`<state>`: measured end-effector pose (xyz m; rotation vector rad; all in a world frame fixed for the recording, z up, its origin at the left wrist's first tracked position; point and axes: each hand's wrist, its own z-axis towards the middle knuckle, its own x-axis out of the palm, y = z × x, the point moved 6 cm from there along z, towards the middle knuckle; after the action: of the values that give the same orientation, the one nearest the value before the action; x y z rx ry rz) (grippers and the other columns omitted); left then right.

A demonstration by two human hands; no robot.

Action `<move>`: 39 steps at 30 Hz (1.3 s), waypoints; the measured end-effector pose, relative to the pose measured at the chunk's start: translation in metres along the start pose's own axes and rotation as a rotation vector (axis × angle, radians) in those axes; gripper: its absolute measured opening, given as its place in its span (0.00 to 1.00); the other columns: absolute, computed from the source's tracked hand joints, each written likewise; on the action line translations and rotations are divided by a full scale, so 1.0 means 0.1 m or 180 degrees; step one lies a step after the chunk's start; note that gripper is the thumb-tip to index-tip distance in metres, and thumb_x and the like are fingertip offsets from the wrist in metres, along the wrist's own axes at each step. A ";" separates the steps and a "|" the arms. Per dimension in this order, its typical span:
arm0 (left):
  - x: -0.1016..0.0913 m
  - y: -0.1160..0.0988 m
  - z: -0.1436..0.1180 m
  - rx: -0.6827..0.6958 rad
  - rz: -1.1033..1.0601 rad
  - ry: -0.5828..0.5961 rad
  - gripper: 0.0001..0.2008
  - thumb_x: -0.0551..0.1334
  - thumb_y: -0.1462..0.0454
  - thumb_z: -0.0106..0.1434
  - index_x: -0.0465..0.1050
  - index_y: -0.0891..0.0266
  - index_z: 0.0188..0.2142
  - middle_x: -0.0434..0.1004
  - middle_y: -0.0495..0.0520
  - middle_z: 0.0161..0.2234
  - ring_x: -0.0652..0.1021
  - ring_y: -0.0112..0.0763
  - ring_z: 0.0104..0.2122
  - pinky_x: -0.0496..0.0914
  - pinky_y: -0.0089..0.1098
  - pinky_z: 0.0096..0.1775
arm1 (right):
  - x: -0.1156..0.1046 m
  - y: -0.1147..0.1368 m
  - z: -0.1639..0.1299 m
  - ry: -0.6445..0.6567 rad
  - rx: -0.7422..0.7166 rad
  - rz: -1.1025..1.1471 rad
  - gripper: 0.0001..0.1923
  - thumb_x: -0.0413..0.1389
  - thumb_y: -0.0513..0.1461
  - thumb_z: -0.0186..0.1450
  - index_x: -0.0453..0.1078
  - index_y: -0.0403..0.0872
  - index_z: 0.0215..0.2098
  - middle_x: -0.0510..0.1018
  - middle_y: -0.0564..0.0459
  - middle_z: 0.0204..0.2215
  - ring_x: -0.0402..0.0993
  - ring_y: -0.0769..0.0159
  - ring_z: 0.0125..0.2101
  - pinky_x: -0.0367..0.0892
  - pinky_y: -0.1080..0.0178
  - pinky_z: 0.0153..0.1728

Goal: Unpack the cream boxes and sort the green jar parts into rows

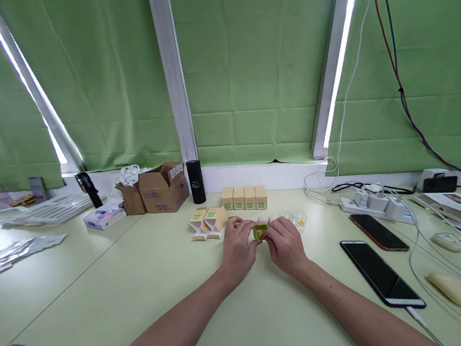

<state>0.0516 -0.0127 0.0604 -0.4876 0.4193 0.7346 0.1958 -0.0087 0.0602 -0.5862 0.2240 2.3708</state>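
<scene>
- We hold a small yellow-green round object (260,230) between our two hands, low over the pale green desk (102,287), near its middle and just in front of the row of boxes.
- Our left hand (239,248) is curled, its fingertips closed against the left side of the object.
- Our right hand (286,244) is curled too, its fingertips pinching the object's right side; the two hands nearly touch.
- Just behind our right hand sit small clear plastic cases (296,218), one with a yellow bit inside.
- To the left of our left hand lie two tan cardboard cartons with green labels (208,221), tipped over with their flaps open.
- Further back, four upright tan boxes with green squares (244,198) stand side by side in a row.
- Left of that row stands a black cylinder (195,181), and beside it an open brown cardboard shipping box (164,188).
- A white tissue pack (104,217) lies further left.
- To our right, two dark-screened smartphones (381,272) lie flat on the desk, well apart from our hands.
- A white power strip with plugged chargers (378,204) lies behind the phones, cables trailing from it.
- Green blinds (251,65) cover the windows behind the desk.
</scene>
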 end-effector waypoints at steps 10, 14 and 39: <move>0.01 0.17 0.01 -0.0371 0.0006 -0.0055 0.22 0.70 0.75 0.57 0.76 0.57 0.50 0.82 0.55 0.47 0.69 0.47 0.52 0.70 0.48 0.54 | -0.03 0.05 0.01 -0.0057 -0.0054 0.0037 0.09 0.53 0.31 0.70 0.70 0.48 0.33 0.72 0.50 0.29 0.63 0.59 0.34 0.59 0.57 0.36; 0.01 0.35 0.00 -0.0764 -0.0016 -0.0130 0.22 0.71 0.73 0.56 0.76 0.57 0.50 0.82 0.54 0.47 0.69 0.47 0.53 0.69 0.48 0.56 | -0.08 0.05 0.03 -0.0170 0.0010 0.0138 0.09 0.53 0.31 0.71 0.71 0.48 0.35 0.73 0.50 0.29 0.65 0.59 0.36 0.61 0.56 0.37; -0.09 0.72 -0.02 -0.1816 -0.0714 -0.0816 0.09 0.66 0.61 0.65 0.77 0.56 0.45 0.81 0.57 0.43 0.77 0.44 0.48 0.71 0.44 0.50 | 0.96 -0.56 0.23 0.0960 0.1050 -0.0590 0.10 0.59 0.29 0.61 0.80 0.49 0.31 0.78 0.45 0.38 0.63 0.52 0.48 0.58 0.52 0.48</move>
<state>-0.0065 0.0273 0.0445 -0.9462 -0.0961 0.6827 0.1601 0.0964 0.0350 -0.7641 0.6518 2.0032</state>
